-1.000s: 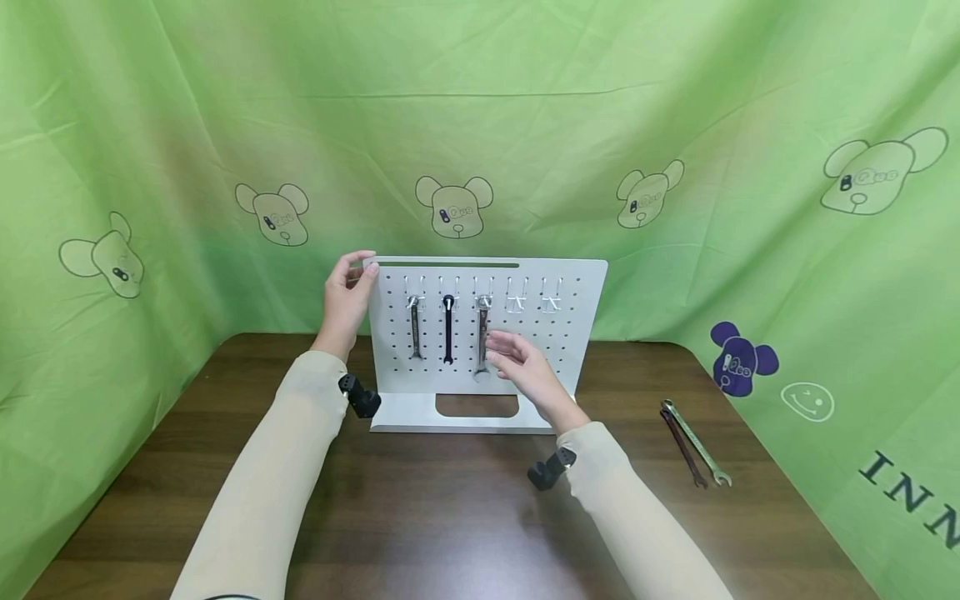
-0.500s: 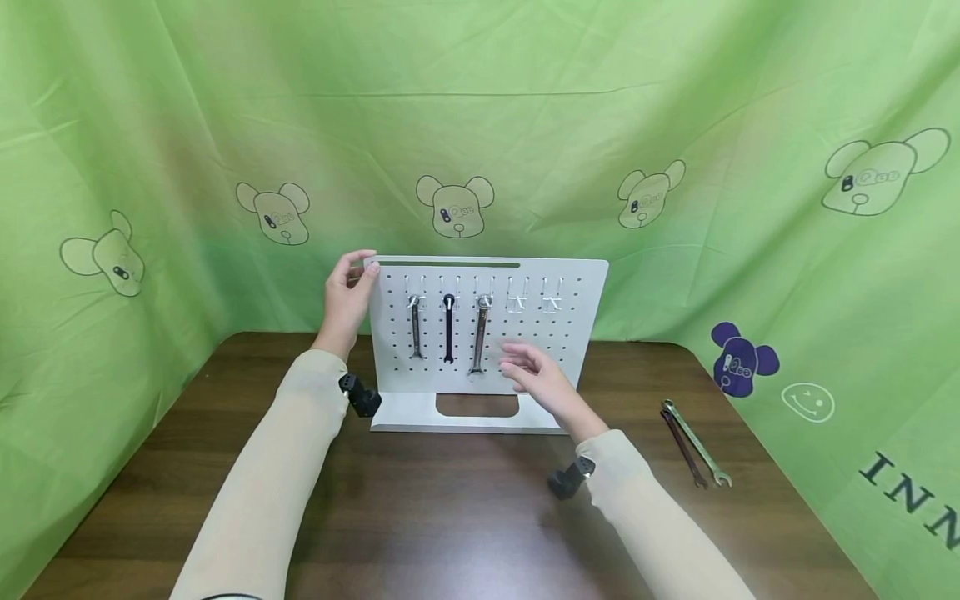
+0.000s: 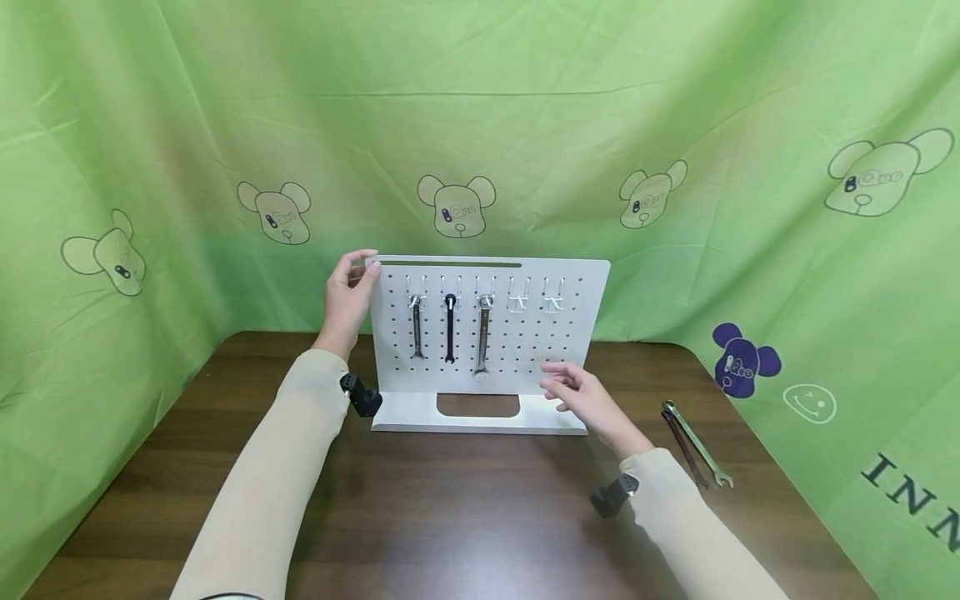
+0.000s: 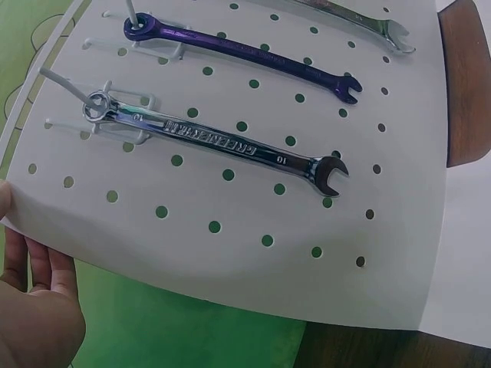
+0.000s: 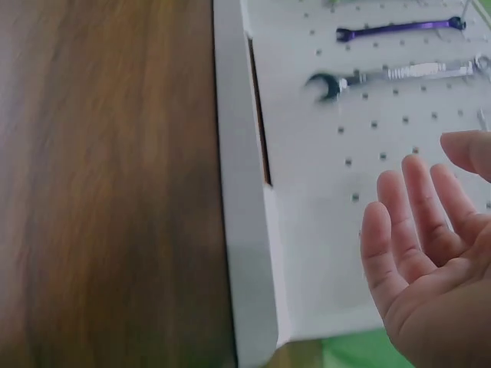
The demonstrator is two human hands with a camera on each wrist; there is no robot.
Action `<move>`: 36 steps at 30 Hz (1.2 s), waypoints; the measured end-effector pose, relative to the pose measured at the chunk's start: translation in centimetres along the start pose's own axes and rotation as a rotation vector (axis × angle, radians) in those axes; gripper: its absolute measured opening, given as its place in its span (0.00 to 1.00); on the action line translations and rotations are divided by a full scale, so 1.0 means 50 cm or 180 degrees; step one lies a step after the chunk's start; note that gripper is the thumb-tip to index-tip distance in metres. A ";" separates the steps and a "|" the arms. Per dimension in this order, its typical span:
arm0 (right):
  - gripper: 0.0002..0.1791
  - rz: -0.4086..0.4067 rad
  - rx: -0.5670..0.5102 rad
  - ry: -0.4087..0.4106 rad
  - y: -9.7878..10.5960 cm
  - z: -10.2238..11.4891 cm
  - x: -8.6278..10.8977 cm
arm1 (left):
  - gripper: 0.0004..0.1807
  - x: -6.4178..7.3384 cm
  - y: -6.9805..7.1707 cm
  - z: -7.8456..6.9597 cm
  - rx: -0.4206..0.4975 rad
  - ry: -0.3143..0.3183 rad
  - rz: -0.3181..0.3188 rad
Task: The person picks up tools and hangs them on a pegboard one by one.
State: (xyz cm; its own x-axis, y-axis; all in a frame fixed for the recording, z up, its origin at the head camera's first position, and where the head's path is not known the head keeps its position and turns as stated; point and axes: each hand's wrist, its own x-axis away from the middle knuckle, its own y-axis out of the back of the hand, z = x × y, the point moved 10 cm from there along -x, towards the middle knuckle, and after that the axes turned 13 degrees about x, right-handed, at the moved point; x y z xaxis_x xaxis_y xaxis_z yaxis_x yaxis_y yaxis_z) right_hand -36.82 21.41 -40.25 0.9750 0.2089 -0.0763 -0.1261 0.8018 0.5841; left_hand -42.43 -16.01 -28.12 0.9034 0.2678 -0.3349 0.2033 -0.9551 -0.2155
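Observation:
A white pegboard (image 3: 517,350) stands on the table, and my left hand (image 3: 347,304) grips its upper left edge, thumb in front and fingers behind. Three wrenches hang from hooks: a silver wrench (image 4: 222,142) at the left, a purple wrench (image 4: 245,54) in the middle, and a larger silver wrench (image 3: 483,337) to their right. My right hand (image 3: 588,404) is in front of the board's lower right corner, fingers relaxed and holding nothing. On the table to its right lie a silver wrench (image 3: 697,444) and a dark reddish wrench (image 3: 684,450), close together.
Two bare hooks, a left one (image 3: 517,302) and a right one (image 3: 552,302), sit on the board's right side. The brown wooden table (image 3: 480,517) extends in front. A green curtain (image 3: 480,125) with printed bear heads surrounds the back and sides.
My right hand has moved away from the larger silver wrench, right and toward me. That wrench swung left, then back to nearly vertical. The left hand stays on the board's edge.

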 end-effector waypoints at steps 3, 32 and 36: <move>0.26 -0.0008 0.0052 -0.0043 0.015 -0.018 0.014 | 0.16 0.000 -0.001 -0.001 -0.0007 -0.0007 0.0002; 0.23 -0.0244 0.0550 -0.0350 0.226 -0.208 0.149 | 0.16 -0.001 -0.002 0.000 0.0019 -0.0027 0.0018; 0.22 -0.0272 0.0856 -0.0451 0.249 -0.229 0.164 | 0.16 -0.001 0.001 0.001 0.0031 -0.0028 0.0000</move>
State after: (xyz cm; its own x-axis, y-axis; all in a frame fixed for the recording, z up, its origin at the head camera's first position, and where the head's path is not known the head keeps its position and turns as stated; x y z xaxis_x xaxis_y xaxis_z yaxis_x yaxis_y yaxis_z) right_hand -32.50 39.52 -42.84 0.9981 0.0520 -0.0321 -0.0081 0.6325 0.7745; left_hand -42.51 -16.06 -28.15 0.9000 0.2690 -0.3430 0.1996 -0.9539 -0.2242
